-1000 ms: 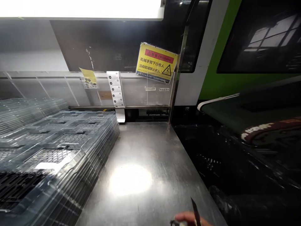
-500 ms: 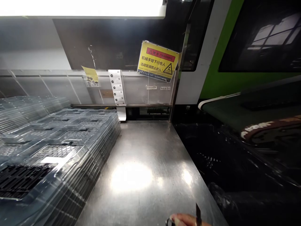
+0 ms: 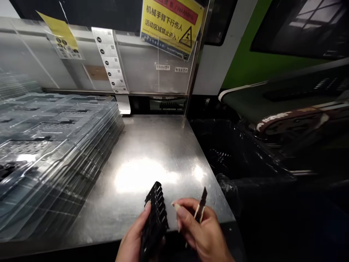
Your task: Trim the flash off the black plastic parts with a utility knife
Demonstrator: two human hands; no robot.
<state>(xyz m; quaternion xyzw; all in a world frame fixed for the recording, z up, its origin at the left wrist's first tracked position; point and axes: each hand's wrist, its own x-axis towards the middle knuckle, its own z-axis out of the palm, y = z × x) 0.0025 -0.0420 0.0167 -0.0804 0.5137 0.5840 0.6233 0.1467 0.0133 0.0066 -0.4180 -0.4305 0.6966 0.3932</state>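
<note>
Black ribbed part (image 3: 155,218) in left hand (image 3: 133,240); right hand (image 3: 203,233) holds perhaps one blade (image 3: 202,203).

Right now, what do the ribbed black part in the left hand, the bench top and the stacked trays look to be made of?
Ribbed black part: probably moulded plastic, matte black, with crisp repeated ribs.
Bench top: likely stainless steel, brushed, with fine scratches and bright lamp glare.
Stacked trays: thin clear formed plastic, glossy; the layers below show through.

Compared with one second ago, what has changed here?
The view tilted down. Both hands are in view: the left hand holds a black part, the right hand a blade. The trays and table stayed put.
</note>
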